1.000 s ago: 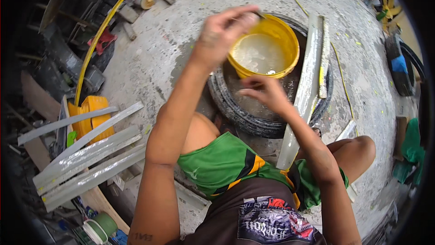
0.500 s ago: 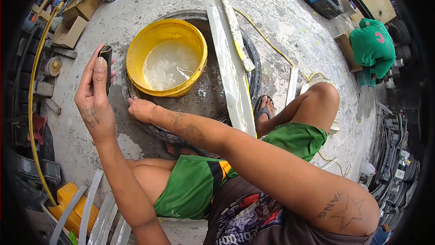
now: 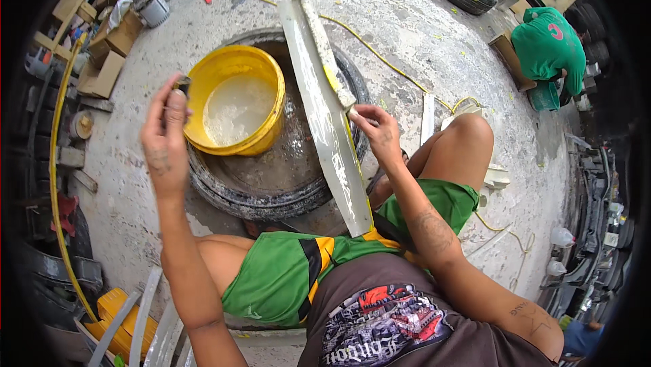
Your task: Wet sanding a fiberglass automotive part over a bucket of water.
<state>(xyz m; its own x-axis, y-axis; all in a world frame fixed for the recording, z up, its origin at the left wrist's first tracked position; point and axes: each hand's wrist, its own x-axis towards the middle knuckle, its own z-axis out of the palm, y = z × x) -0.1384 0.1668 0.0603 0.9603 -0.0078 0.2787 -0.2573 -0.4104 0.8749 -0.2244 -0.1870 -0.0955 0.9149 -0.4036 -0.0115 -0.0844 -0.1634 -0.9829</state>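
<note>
Floor (image 3: 420, 48): grey concrete, stained and flecked.
Left hand (image 3: 165, 140): clamped round a small dark block (image 3: 182, 86), beside the left rim of the bucket.
Bucket (image 3: 268, 133): yellow, cloudy liquid (image 3: 239, 109) inside, standing toward the left edge of the tyre (image 3: 271, 205).
Strip (image 3: 319, 119): across the tyre's right side; long axis slants from the far edge, leaning left, with the near end pointing at the lap.
Right hand (image 3: 381, 138): nearer, strip directly left; fingertips together at its right edge, whether gripping I cannot tell.

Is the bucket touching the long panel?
Apart. The head view shows a dark gap between the right side of the bucket and the panel.
</note>
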